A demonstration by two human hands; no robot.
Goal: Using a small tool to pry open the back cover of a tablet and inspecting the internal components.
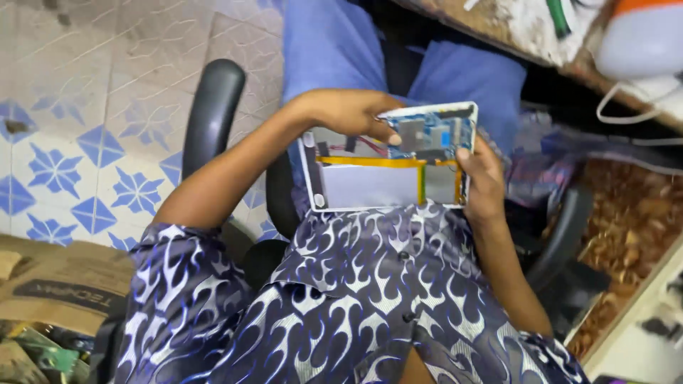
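An opened tablet (370, 186) with a white frame lies over my lap, its inside facing up. A flat silver battery edged with yellow tape fills its lower half, and a blue circuit board (432, 135) with red wires sits at the top right. My left hand (348, 112) reaches over the top edge, and its fingertips press on the board near the wires. My right hand (482, 178) grips the tablet's right edge with the thumb on the frame.
I sit in a black office chair with an armrest (212, 114) at left and another (562, 227) at right. A worn workbench edge (512, 28) with a white cable (626, 114) runs across the top right. Cardboard (57, 284) lies at lower left on patterned floor tiles.
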